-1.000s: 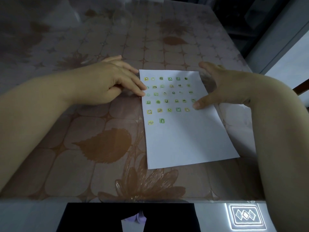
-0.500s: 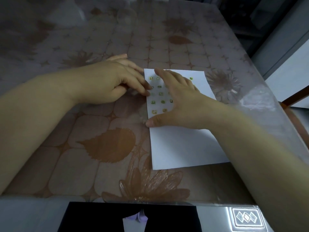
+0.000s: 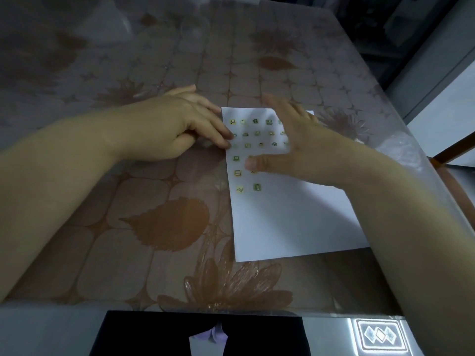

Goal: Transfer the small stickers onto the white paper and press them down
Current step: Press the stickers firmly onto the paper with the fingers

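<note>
A table [image 3: 128, 227] covered in glossy brown leaf-patterned cloth is topped by a flat white rectangular paper sheet [image 3: 295, 222]. The sheet's left edge is touched by the loosely bent fingertips of the left hand [image 3: 174, 129], nothing being gripped, while its upper part is covered by the flat, straight-fingered right hand [image 3: 295, 147]. Small green and yellow square stickers [image 3: 257, 187] are arranged in rows there.

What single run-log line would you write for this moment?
left hand: fingertips on left edge of white paper | right hand: open, spread over stickers | white paper: flat on table
</note>
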The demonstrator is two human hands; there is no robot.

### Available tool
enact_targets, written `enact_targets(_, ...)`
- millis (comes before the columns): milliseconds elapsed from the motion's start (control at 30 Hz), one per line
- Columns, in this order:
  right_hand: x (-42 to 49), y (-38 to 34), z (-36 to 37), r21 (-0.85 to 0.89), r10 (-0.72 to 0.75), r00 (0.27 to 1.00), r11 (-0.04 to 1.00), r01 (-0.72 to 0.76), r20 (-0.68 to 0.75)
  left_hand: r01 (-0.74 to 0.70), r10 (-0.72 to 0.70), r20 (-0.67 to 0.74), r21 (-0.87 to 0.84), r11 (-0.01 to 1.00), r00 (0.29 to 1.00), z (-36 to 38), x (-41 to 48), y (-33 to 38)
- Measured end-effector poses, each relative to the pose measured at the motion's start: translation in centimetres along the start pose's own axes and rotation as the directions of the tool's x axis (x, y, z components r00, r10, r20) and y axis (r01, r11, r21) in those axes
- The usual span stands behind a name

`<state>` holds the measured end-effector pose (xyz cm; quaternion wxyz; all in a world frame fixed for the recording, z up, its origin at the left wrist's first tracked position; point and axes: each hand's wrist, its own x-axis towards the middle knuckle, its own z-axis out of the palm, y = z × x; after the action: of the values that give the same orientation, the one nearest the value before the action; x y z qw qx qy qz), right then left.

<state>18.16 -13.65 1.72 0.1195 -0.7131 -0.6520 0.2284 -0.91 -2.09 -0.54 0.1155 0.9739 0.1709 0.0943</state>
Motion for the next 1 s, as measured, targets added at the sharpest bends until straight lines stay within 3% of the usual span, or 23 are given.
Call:
enact_targets(267, -0.2, 0.7, -0.1, -0.011, 0.022, 0.987, 1.0, -0.02, 0.16, -0.009, 0.008, -0.032, -0.008, 1.0, 0.999, 0.1, 0.0, -0.1)
enact_targets(467, -0.1, 0.7, -0.1, -0.065, 0.015, 0.992, 0.998, -0.007, 0.127, -0.043, 0.043, -0.005, 0.023, 0.999, 0.999, 0.1, 0.0, -0.7)
enact_targets(633, -0.1, 0.1, 0.4, 0.016, -0.035, 0.998, 0.999, 0.034, 0.05, -0.025, 0.025, 0.005, 0.019, 1.0, 1.0, 0.0, -0.1, -0.8)
enact_targets(1000, 0.1, -0.1, 0.6, 0.016, -0.035, 0.999, 0.999, 0.035, 0.01, -0.037, 0.037, -0.008, 0.016, 0.999, 0.999, 0.0, 0.0, -0.5)
